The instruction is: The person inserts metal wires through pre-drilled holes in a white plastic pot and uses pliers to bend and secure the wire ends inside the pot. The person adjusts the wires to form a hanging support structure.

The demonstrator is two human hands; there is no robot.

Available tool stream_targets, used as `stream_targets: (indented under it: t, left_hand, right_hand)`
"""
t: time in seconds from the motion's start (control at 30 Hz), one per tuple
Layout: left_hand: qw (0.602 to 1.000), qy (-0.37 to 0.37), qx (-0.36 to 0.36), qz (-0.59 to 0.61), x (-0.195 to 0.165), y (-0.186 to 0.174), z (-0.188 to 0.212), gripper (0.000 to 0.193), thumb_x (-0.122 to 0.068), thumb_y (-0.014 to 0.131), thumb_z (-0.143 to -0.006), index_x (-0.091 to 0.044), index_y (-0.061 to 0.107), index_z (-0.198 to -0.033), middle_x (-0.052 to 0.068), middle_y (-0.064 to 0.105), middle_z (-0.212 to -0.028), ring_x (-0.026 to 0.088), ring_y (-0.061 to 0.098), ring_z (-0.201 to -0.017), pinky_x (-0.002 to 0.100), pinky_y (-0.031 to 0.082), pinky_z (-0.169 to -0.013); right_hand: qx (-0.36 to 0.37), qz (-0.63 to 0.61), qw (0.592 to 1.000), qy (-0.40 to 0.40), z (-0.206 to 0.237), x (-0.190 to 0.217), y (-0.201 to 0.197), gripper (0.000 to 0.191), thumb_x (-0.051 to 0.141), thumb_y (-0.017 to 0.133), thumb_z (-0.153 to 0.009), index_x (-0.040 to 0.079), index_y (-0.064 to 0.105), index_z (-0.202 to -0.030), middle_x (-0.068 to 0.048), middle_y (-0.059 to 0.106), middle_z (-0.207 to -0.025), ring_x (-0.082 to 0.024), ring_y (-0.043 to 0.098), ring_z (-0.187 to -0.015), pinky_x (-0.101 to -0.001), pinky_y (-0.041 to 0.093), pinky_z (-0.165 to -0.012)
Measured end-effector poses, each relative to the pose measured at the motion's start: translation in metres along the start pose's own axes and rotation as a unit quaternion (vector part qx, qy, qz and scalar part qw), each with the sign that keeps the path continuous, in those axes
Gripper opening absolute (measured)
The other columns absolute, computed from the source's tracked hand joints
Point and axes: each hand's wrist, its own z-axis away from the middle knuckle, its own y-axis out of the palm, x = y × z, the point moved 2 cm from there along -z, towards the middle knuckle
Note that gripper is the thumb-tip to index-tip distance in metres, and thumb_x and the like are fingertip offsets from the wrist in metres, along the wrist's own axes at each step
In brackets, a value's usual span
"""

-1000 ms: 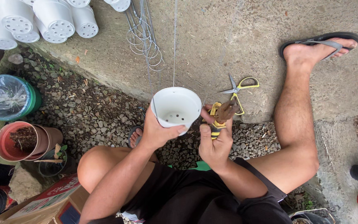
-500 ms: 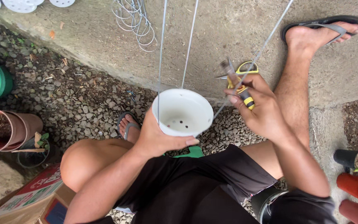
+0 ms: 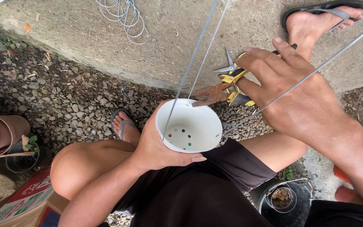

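— What do the hands hold?
— The left hand (image 3: pixel 158 147) cups one white pot (image 3: pixel 188 125) over the lap; the right hand (image 3: pixel 290 90) grips one pair of yellow-handled pliers (image 3: pixel 225 89) just above its rim.
— And around them?
— Three wires (image 3: pixel 190 63) rise from the pot — one pair of scissors (image 3: pixel 227 67) lies on the concrete.

My right hand (image 3: pixel 290 96) covers most of the yellow-and-black handled rusty pliers (image 3: pixel 227 90); only the jaws show left of my grip. The three thin metal wires (image 3: pixel 190 63) rising from the white plastic pot (image 3: pixel 190 126) run off the top edge
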Motion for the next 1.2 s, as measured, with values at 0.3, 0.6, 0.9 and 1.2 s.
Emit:
stream_targets:
  t: [0.3,0.6,0.9,1.2]
  left_hand:
    - [1.0,-0.009,-0.001,0.001,0.0,0.003,0.002,0.096,-0.02,0.099,-0.067,-0.002,0.048,-0.147,0.007,0.063,-0.135,0.016,0.062,-0.127,0.035,0.051,-0.113]
    - [1.0,-0.017,-0.001,-0.01,-0.002,0.005,0.001,0.093,-0.018,0.098,-0.067,-0.001,0.05,-0.145,0.007,0.064,-0.133,0.016,0.063,-0.126,0.036,0.051,-0.112]
    - [1.0,-0.014,-0.012,0.007,-0.002,0.006,0.002,0.093,-0.018,0.097,-0.069,-0.001,0.047,-0.146,0.007,0.063,-0.134,0.015,0.062,-0.125,0.035,0.051,-0.112]
    - [1.0,-0.013,-0.006,0.019,0.0,0.006,0.003,0.093,-0.019,0.097,-0.07,-0.001,0.047,-0.146,0.007,0.062,-0.135,0.015,0.062,-0.126,0.036,0.051,-0.112]
  right_hand:
    - [0.032,0.101,0.994,-0.04,-0.005,0.008,-0.007,0.04,0.011,0.065,-0.076,0.012,0.074,-0.115,-0.006,0.06,-0.14,-0.024,0.05,-0.14,-0.0475,0.04,-0.119]
    - [0.077,0.17,0.979,-0.082,-0.002,0.013,-0.003,0.036,0.027,0.067,-0.081,0.013,0.075,-0.112,-0.005,0.06,-0.139,-0.025,0.051,-0.14,-0.0466,0.04,-0.121]
    - [0.016,0.15,0.988,-0.039,0.001,0.014,0.011,0.018,0.029,0.068,-0.089,0.02,0.08,-0.1,0.002,0.066,-0.12,-0.022,0.065,-0.12,-0.0412,0.051,-0.113]
    - [-0.008,0.132,0.99,-0.04,0.002,0.011,0.015,0.032,0.032,0.068,-0.094,0.008,0.08,-0.111,-0.002,0.066,-0.122,-0.025,0.064,-0.121,-0.0374,0.049,-0.109]
